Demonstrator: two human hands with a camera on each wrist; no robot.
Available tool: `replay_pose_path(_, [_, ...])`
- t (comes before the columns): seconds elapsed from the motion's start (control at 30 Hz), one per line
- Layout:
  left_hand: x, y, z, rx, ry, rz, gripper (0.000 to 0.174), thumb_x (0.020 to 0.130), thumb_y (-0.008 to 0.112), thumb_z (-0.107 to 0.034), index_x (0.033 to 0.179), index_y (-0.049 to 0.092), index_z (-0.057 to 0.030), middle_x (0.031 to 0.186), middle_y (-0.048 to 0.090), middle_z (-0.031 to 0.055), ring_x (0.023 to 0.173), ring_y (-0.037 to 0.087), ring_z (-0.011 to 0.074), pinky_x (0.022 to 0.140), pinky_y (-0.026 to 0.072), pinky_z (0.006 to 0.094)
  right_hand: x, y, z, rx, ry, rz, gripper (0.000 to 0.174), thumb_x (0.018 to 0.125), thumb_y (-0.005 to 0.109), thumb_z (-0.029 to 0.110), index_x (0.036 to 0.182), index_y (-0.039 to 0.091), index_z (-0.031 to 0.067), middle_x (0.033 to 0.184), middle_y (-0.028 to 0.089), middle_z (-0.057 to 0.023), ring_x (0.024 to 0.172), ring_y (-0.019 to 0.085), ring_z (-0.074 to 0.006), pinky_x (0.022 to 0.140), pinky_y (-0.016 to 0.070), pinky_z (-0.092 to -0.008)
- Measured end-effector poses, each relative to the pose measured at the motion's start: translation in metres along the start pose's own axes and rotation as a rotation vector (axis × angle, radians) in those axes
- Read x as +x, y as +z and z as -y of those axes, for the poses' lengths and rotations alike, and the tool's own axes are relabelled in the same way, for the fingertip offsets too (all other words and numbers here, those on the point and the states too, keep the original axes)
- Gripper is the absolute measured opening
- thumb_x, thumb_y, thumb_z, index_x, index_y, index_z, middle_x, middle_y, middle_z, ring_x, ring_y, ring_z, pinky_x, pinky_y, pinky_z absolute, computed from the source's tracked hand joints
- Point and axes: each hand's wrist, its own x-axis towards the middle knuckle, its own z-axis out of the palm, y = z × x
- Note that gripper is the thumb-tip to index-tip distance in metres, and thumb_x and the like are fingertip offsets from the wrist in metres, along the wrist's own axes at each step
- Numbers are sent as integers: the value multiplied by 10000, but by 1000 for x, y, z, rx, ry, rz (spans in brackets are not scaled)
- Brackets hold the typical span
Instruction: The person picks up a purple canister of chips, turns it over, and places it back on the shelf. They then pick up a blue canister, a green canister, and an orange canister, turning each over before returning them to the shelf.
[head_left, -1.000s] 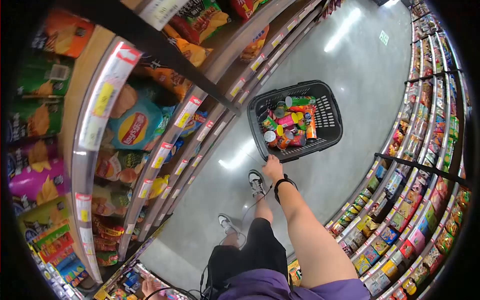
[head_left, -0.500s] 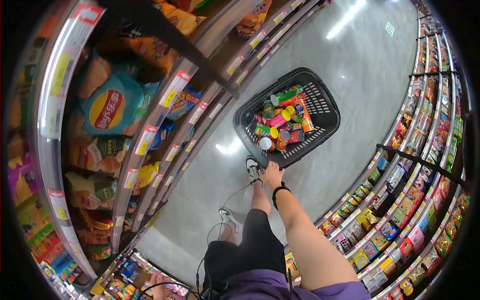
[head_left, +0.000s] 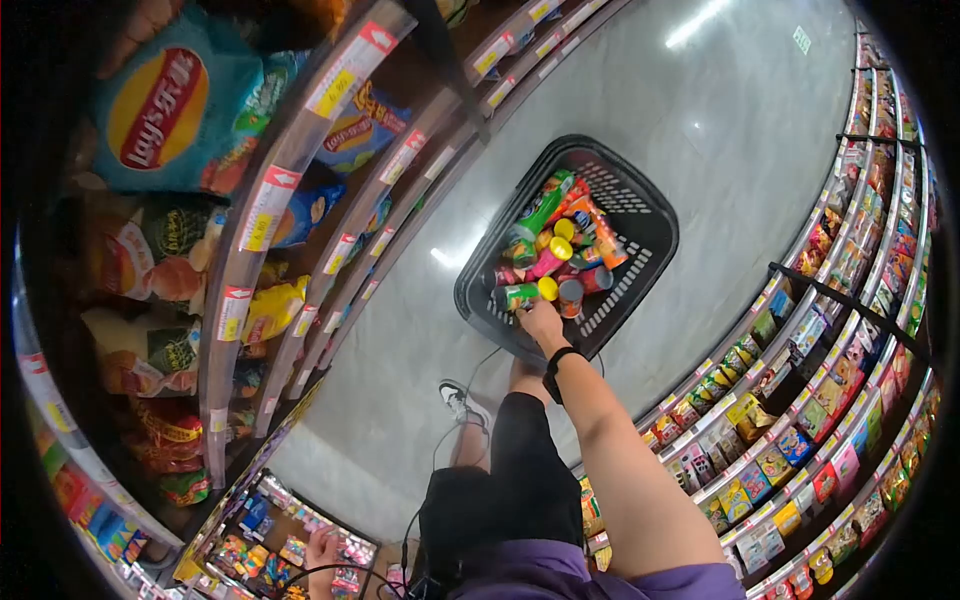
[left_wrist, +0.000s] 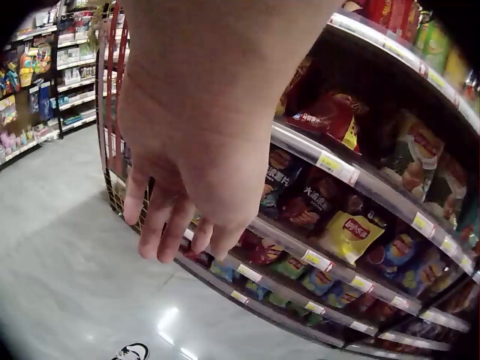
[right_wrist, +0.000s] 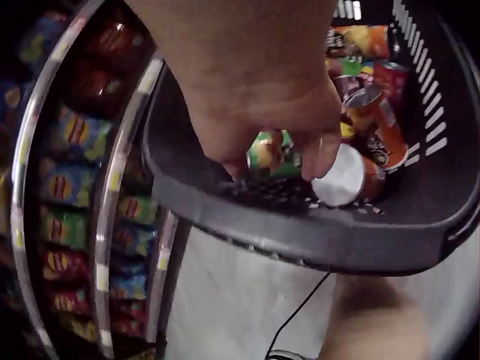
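Observation:
My right hand reaches over the near rim of the black shopping basket. In the right wrist view, thumb and fingers point down on either side of a green snack can. The fingertips overlap the white lid of an orange can; I cannot tell whether they grip either can. Pink, red, green and orange snack tubes lie heaped in the basket, several with yellow lids. Away from the basket, my left hand hangs with loose fingers and holds nothing, in front of the chip shelves.
On the left, shelves hold bags of chips, among them a blue Lay's bag. Curved shelves of small packets line the right side. Grey floor runs between them. A shoe and a thin cable show near the basket.
My right hand has left the basket's near edge and now reaches inside among the cans. The basket sits closer to my legs and has turned slightly. The view has shifted toward the left shelves.

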Motion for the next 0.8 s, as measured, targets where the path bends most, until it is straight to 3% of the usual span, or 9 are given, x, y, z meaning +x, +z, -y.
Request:
replay_pose_path(0.07, [5,-9,37,-192,-105,-22,281,1006,678,-83,1263,647,27,920,746,101,847,725,157,756,583,281,12,39,9,-68,-170,-107,678,864,753,288,1428,492,17,1428,560,-287,1145,667,-478,938,555,-547])
replay_pose_path(0.17, [-7,-9,53,-64,-37,-28,259,993,688,-57,1244,669,6,920,749,85,824,719,151,750,581,282,20,49,29,-43,-115,-244,845,828,808,268,1524,361,96,1572,403,-230,1149,675,-446,877,593,-526])
replay_pose_path(0.2, [-3,-17,73,94,137,17,252,986,709,-54,1235,690,-27,925,751,65,816,712,141,744,580,286,18,43,39,-50,-175,-285,825,820,803,224,1509,374,72,1574,399,-218,1143,675,-440,862,600,-516])
replay_pose_path(0.3, [-10,-40,144,198,-55,-20,249,987,717,-61,1235,694,-49,929,743,57,817,703,139,743,579,285,37,44,42,-159,-382,-338,821,801,790,144,1514,390,64,1487,481,-200,1097,685,-434,847,604,-501])
replay_pose_path(0.37, [-7,-28,136,90,-23,27,270,1012,692,-103,1265,663,-12,934,731,65,844,701,147,763,577,294,53,35,43,-271,-443,-237,809,807,779,131,1525,408,80,1417,537,-208,1062,689,-448,875,587,-503])
replay_pose_path(0.43, [-8,6,58,69,-97,35,311,1040,655,-141,1295,617,32,1003,719,90,915,704,174,829,587,317,49,18,51,-430,-487,-203,872,781,828,185,1531,395,82,1374,570,-209,1073,698,-412,837,605,-484])
replay_pose_path(0.63, [-11,25,33,194,3,95,334,1045,633,-133,1352,616,-5,939,729,73,859,706,157,756,558,289,2,-35,49,-346,-439,-260,783,744,879,273,1375,467,62,1270,620,-220,1112,669,-425,873,602,-499])
replay_pose_path(0.7, [-14,27,18,176,42,41,327,1030,642,-132,1332,629,-8,931,730,75,856,705,164,767,557,301,-34,-65,41,-213,-463,-372,758,732,861,259,1346,473,43,1258,635,-219,1144,641,-440,923,585,-488])
replay_pose_path(0.8, [-9,29,16,-42,132,26,322,1005,677,-119,1306,648,-9,947,751,104,853,704,157,809,555,292,-94,-99,24,275,-280,-408,766,751,851,288,1376,476,52,1296,660,-189,1155,657,-380,924,567,-455])
